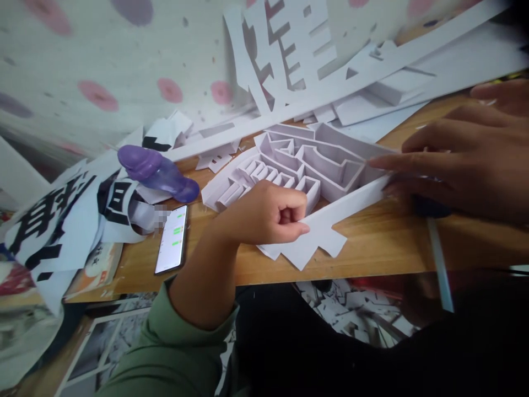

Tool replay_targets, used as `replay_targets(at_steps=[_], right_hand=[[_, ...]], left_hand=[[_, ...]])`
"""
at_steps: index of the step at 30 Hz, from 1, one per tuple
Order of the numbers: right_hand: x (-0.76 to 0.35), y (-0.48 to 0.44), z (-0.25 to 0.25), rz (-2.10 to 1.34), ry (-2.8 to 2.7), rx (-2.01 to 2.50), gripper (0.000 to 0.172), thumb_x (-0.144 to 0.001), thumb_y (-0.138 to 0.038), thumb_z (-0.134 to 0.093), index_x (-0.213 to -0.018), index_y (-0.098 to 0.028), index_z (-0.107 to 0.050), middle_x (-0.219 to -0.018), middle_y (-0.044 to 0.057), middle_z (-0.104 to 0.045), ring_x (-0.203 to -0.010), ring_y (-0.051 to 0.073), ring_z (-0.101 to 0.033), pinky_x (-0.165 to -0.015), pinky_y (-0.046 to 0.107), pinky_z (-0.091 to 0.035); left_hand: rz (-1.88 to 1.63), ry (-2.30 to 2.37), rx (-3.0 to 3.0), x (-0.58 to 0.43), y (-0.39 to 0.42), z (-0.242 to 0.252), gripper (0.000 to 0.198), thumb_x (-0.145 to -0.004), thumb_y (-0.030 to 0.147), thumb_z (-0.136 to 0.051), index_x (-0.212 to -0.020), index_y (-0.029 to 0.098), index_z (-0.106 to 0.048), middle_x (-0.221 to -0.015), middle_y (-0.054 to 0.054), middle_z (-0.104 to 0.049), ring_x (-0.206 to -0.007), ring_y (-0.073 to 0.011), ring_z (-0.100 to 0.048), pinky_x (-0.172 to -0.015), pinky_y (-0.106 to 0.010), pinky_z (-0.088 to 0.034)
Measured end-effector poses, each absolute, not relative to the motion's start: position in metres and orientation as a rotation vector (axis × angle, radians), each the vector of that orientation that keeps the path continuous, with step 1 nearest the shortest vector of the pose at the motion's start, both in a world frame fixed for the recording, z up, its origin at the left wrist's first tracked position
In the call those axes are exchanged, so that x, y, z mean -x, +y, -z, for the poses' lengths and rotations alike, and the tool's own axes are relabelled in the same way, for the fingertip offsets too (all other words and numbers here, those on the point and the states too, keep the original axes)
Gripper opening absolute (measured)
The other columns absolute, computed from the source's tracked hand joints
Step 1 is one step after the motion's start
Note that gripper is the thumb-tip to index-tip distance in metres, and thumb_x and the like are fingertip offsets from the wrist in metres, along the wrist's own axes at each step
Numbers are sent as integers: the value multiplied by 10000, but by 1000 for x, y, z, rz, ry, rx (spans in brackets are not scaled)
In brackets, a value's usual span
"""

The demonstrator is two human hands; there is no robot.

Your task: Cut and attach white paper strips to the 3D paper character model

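A white foam-board structure point(330, 160) with upright walls forming compartments lies on the wooden table point(198, 237). My left hand point(273, 212) is closed at its near edge, fingers curled and thumb against the white strip point(359, 201); whatever it pinches is too hidden to name. My right hand point(450, 154) reaches over the structure's right end, index finger stretched to the wall's corner and the other fingers partly spread. A dark object point(430, 207) with a long pale blade or strip point(440, 264) shows below that hand; whether the hand holds it is unclear.
A lit phone point(172, 240) lies left of my left hand, with a purple object point(159, 171) behind it. Printed paper sheets point(53, 220) cover the left side. Cut-out white boards point(285, 49) lean on the wall. White scraps point(355, 311) lie below the table's front edge.
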State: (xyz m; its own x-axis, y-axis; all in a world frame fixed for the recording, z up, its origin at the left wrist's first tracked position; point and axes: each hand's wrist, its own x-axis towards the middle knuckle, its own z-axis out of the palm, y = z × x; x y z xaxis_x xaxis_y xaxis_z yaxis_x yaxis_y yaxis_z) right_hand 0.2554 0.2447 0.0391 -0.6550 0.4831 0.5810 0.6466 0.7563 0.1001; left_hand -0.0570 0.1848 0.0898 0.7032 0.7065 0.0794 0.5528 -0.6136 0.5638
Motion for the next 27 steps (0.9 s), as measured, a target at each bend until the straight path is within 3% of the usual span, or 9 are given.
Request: replay_targets(at_steps=[8,16,27], right_hand=[[-260,246,-33,639,-2509,828,409,-878,-560,-401,-1004,-306,-696,-935,-59,-669,-925,162,-552,-856,487,-302],[-249,235,-36,634,-2460,723,342,-938,-436,-410,-954,-251,-697,-940,7,-629,-944,206,-562,-954,555,-289],[-238,231,-37,591,-2414,760,277,-949,-386,-426,-992,-274,-675,-956,29,-617,-976,254,-557,-981,594,-301]], left_hand=[[-307,1037,-2609,51,177,-88,244,-695,166,-629,-541,155,-441,-468,92,-383,-461,-39,-328,-473,-195,-260],[-154,1032,-2724,48,175,-90,322,-719,216,-604,-512,157,-365,-460,80,-340,-452,-53,-285,-477,-237,-217],[76,1109,-2707,54,173,-101,259,-821,284,-571,-591,166,-560,-501,59,-487,-499,-75,-402,-511,-262,-229]])
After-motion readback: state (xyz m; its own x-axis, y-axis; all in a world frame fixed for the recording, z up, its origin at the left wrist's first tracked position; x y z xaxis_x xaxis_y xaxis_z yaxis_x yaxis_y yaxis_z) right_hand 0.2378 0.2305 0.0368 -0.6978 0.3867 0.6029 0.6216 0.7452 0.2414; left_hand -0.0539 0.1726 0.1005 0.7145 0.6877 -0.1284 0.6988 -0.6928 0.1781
